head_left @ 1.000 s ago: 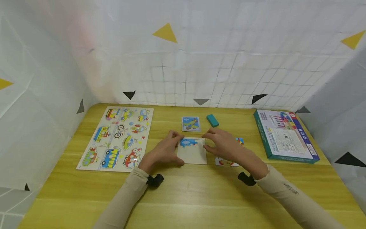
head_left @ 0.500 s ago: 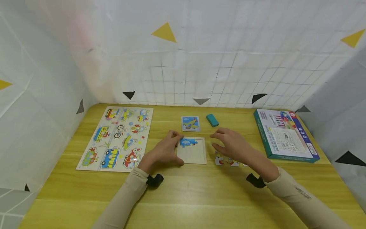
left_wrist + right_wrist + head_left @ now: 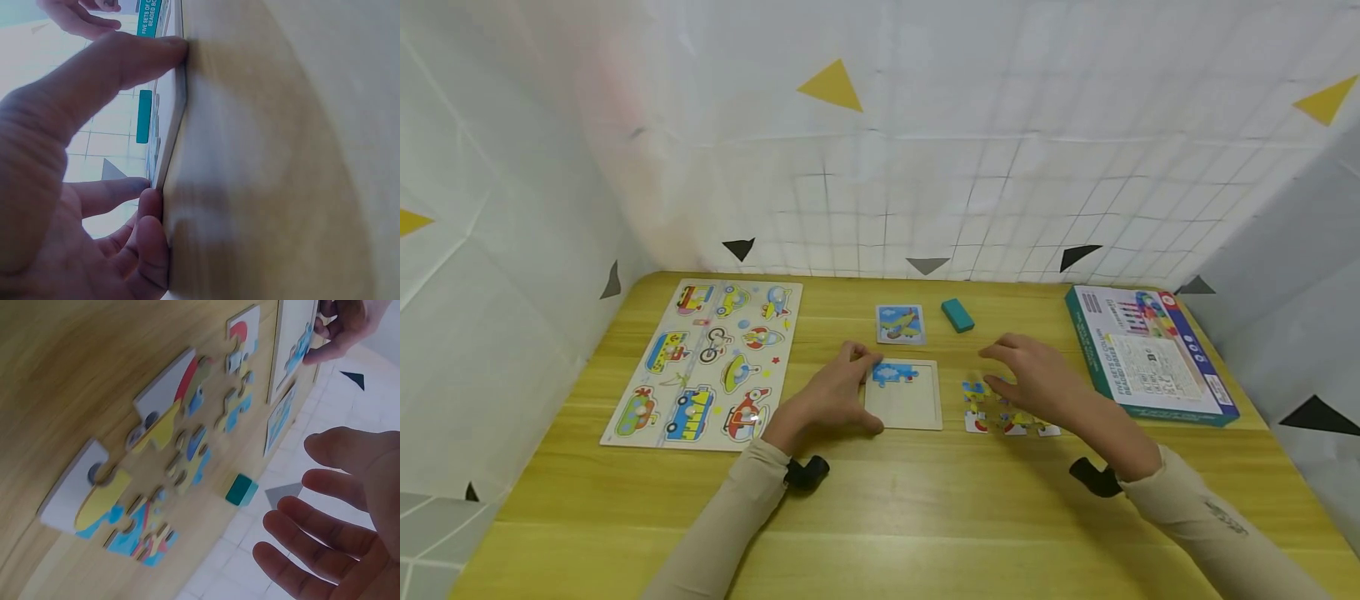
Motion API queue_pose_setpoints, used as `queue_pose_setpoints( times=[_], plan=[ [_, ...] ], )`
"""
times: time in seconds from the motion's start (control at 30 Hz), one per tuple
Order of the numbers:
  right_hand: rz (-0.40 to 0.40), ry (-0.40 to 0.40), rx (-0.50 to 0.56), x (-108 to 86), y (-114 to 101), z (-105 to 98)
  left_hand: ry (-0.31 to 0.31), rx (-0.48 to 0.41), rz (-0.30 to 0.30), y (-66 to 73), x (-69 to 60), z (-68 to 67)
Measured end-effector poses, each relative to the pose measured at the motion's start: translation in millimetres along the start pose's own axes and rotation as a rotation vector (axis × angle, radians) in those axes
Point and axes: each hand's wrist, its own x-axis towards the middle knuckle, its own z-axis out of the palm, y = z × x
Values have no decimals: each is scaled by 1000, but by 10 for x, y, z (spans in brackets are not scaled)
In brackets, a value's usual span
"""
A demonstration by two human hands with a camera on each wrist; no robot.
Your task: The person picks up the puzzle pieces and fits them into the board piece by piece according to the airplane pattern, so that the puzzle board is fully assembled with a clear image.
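1. Yellow wood-grain worktop: carries all parts in use.
2. Left hand: grip pinches the square, pale wooden tray at its left side, thumb at the near corner. The left wrist view shows the thumb tip against the tray edge.
3. Right hand: poised above the worktop; grip spread, nothing held.
4. Tray: lies flat between the hands, mostly bare.
5. Blue card with yellow aeroplane: just beyond the tray; presumably the reference.
6. Joined blue sky pieces: seated far-left in the tray. I judge this an early stage.
7. Loose multicoloured jigsaw pieces: right of the tray, left to fit. The right wrist view shows pieces the right hand hides from the head view.
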Motion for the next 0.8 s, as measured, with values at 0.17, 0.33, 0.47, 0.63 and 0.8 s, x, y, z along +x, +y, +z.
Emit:
queue_pose_setpoints(
  times=[0.17, 0.33, 0.47, 0.63, 0.8],
  plan=[
    [41, -14, 8, -37, 57, -43, -2, -1, 2, -9, 0, -2],
    [57, -20, 3, -87, 117, -100, 0, -9, 4, -13, 7, -3],
    [68, -24, -16, -116, 179, -110, 1, -9, 3, -10, 12, -3],
    [108, -43, -14, -133, 243, -93, -1, -10, -1, -16, 17, 0],
    [143, -77, -7, -145, 304, -78, -1, -10, -3, -11, 13, -2]
  ],
)
